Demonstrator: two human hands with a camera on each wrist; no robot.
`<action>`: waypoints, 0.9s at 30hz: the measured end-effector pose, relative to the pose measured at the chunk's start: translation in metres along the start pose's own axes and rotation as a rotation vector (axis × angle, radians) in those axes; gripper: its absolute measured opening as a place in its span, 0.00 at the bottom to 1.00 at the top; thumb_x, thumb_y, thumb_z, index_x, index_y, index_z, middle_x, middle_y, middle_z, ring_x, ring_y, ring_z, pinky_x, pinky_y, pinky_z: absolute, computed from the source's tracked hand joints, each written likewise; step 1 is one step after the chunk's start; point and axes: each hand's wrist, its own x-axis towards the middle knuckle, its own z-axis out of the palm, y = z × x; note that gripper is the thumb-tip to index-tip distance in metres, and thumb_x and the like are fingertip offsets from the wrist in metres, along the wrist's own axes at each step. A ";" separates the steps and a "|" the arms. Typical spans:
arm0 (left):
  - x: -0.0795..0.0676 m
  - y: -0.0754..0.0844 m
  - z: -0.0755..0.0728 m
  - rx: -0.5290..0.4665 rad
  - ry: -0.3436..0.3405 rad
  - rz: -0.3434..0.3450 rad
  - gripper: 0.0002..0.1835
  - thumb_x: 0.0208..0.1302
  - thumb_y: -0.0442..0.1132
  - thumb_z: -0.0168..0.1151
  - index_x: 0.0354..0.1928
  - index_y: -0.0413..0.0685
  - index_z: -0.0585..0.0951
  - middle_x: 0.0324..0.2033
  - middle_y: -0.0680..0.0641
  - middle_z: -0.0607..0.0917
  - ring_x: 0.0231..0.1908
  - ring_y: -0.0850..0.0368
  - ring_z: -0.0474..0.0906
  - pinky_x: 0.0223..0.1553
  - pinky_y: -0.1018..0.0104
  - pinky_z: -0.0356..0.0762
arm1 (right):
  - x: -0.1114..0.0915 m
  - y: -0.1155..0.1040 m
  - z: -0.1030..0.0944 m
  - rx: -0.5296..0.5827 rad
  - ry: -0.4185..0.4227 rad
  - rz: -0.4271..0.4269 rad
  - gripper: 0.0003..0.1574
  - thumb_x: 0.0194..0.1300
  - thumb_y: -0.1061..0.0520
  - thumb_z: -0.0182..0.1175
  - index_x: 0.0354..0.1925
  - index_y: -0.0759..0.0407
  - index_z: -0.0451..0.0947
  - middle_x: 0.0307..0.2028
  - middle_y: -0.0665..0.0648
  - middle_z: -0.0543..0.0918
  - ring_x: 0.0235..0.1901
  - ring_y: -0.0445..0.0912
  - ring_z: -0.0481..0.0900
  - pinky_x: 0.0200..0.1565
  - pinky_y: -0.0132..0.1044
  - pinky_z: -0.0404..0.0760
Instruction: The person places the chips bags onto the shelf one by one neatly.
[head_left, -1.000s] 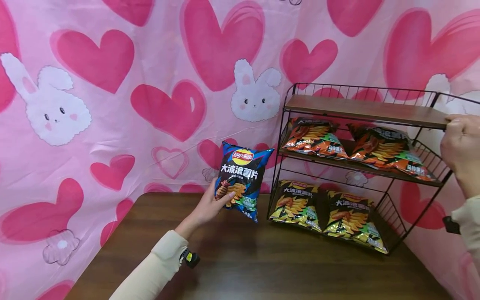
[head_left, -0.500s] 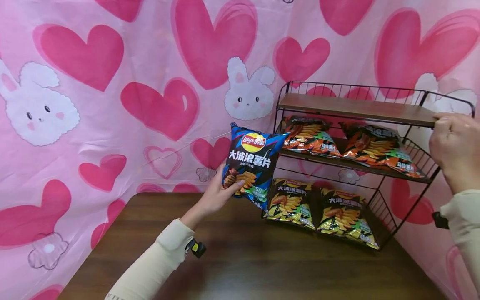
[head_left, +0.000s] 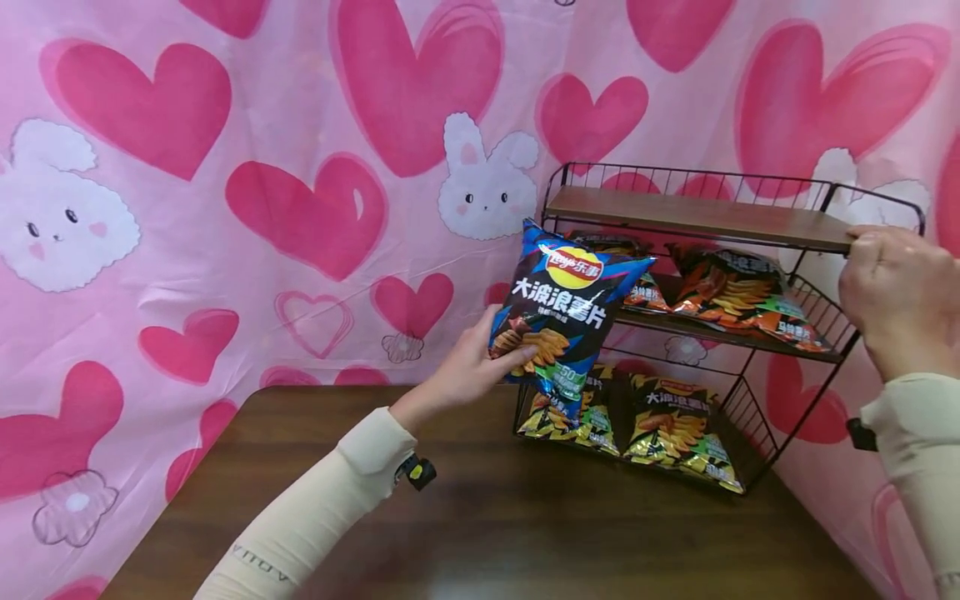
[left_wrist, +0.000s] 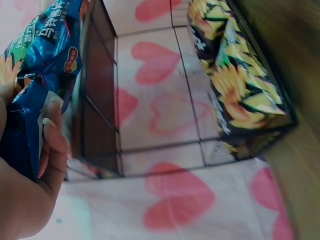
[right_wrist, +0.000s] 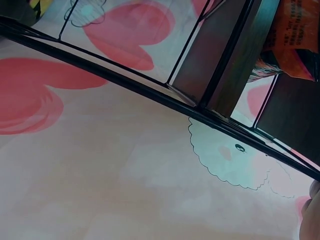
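My left hand grips a blue-and-black bag of potato chips by its lower left side, thumb across the front. The bag leans to the right, in front of the left end of a black wire rack with brown shelves. In the left wrist view, my fingers curl on the crinkled blue bag at the left. My right hand grips the right front corner of the rack's top shelf. Only a sliver of that hand shows in the right wrist view.
Orange chip bags lie on the middle shelf, the left one partly hidden behind the blue bag. Yellow chip bags lie on the bottom level. The rack stands on a dark wooden table before a pink heart-patterned cloth.
My left hand has carried the blue bag right and upward, over the rack's left end. The bag now covers part of the left orange and yellow bags. My right hand has kept its grip.
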 end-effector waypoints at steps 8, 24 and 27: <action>0.030 0.047 0.027 0.043 -0.051 -0.005 0.33 0.72 0.57 0.62 0.72 0.55 0.64 0.55 0.55 0.84 0.50 0.65 0.82 0.58 0.63 0.78 | 0.000 -0.002 -0.005 -0.045 0.046 -0.023 0.34 0.75 0.52 0.36 0.23 0.71 0.77 0.34 0.74 0.83 0.31 0.76 0.74 0.21 0.59 0.60; 0.133 0.129 0.043 0.144 0.099 -0.067 0.37 0.68 0.65 0.62 0.68 0.49 0.68 0.52 0.53 0.81 0.49 0.62 0.78 0.52 0.65 0.79 | -0.005 -0.004 -0.009 -0.039 0.058 -0.010 0.32 0.75 0.51 0.36 0.40 0.67 0.85 0.41 0.71 0.85 0.36 0.80 0.74 0.25 0.68 0.64; 0.155 0.138 0.047 0.154 0.111 -0.164 0.40 0.66 0.67 0.63 0.69 0.48 0.69 0.54 0.50 0.82 0.40 0.58 0.84 0.46 0.64 0.82 | -0.010 -0.002 -0.009 -0.031 0.057 -0.014 0.32 0.74 0.52 0.36 0.47 0.64 0.86 0.43 0.70 0.86 0.36 0.79 0.75 0.26 0.68 0.65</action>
